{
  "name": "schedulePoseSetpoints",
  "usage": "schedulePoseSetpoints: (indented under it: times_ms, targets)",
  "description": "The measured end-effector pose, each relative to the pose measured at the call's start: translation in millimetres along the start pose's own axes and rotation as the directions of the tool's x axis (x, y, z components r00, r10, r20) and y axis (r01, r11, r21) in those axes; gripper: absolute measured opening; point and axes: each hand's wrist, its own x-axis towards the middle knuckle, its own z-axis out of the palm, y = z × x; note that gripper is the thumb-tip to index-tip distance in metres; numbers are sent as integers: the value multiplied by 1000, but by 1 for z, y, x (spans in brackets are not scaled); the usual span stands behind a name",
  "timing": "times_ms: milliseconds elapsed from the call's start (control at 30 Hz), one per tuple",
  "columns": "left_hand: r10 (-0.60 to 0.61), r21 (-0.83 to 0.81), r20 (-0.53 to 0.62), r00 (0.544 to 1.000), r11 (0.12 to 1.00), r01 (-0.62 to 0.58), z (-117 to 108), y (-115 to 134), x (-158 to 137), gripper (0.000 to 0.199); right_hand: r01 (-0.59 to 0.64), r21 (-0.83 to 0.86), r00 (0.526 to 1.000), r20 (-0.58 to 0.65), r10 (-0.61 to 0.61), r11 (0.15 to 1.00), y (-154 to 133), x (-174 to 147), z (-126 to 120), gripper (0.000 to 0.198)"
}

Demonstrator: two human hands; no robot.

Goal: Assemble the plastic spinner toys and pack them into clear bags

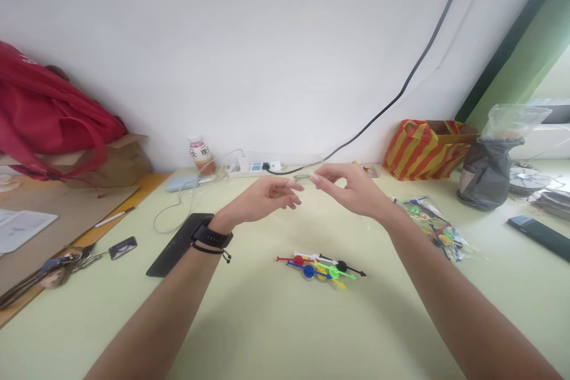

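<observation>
My left hand (269, 197) hovers over the far middle of the table, its fingers loosely bent and apart, with nothing visible in them. Facing it, my right hand (350, 187) has thumb and index finger pinched together. A small clear, shiny thing (303, 178) shows between the two hands; it looks like transparent plastic, and its kind is hard to make out. Nearer to me lies a group of plastic arrow spinners (318, 267) in red, white, black, blue, green and yellow. A clear bag of more coloured spinners (439, 228) rests beyond my right forearm.
Along the wall stand a drink bottle (202, 157), a white power strip (253, 166) and a striped bag (430, 151). A black phone-like slab (178, 246) lies by my left wrist. Keys (73, 261) are at left, a grey bag (485, 172) at right.
</observation>
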Motion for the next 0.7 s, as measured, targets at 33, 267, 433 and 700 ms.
schedulePoseSetpoints:
  times_ms: [33, 267, 433, 700]
  targets:
    - [-2, 25, 1, 1000, 1000, 2, 0, 2, -1, 43, -15, 30, 999, 38, 14, 999, 1, 0, -2, 26]
    - [-64, 67, -70, 995, 995, 69, -18, -4, -6, 47, -194, 241, 977, -44, 210, 951, 15, 2, -7, 29]
    - [-87, 28, -203, 975, 995, 95, -28, -11, -7, 42, -311, 402, 950, 153, 272, 861, 14, -2, -20, 34]
    - [-10, 116, -165, 986, 993, 30, -13, -3, -3, 41, -350, 460, 802, 597, 8, 816, 28, -7, -31, 59]
